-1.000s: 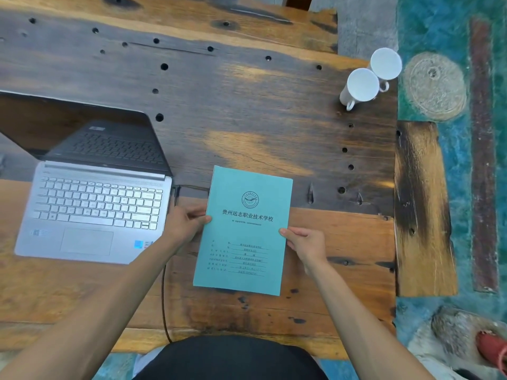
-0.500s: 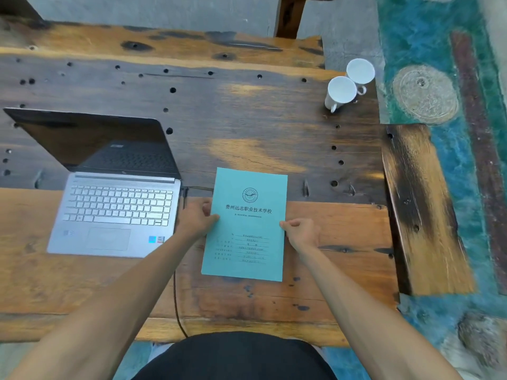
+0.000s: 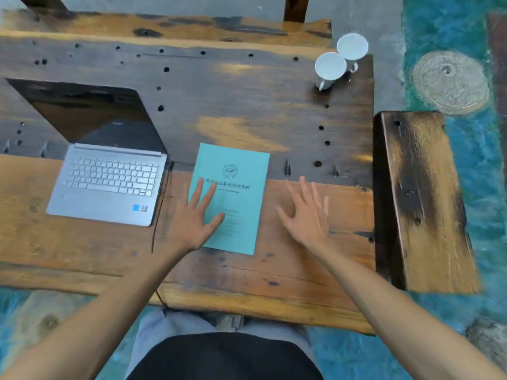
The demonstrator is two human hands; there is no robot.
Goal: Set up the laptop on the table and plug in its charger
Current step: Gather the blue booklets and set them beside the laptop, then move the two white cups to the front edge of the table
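One view only, from the head camera, looking down on a worn wooden plank counter (image 3: 247, 111) dotted with dark round holes. The open silver laptop with a pale keyboard (image 3: 109, 185) sits on the counter's left part, its long axis running left to right and slightly skewed, the keyboard edge toward the person and the dark screen leaning away toward the far side. A thin black cable (image 3: 159, 215) runs from the laptop's right rear corner along its right side toward the near edge of the counter and drops over it; the plug itself is too small and dark to make out, and where the cable ends is hidden below the counter. Just right of the cable lies a teal paper booklet with a round emblem and printed characters (image 3: 241, 193), long axis pointing away from the person. The left hand (image 3: 192, 220) lies over the booklet's lower left part with fingers (image 3: 197, 192) straight and spread, holding nothing. The right hand (image 3: 307, 215), blurred, is beside the booklet over bare wood, fingers spread, gripping nothing. Two white ceramic cups (image 3: 340, 61) stand touching at the far right corner; their insides look plain white.
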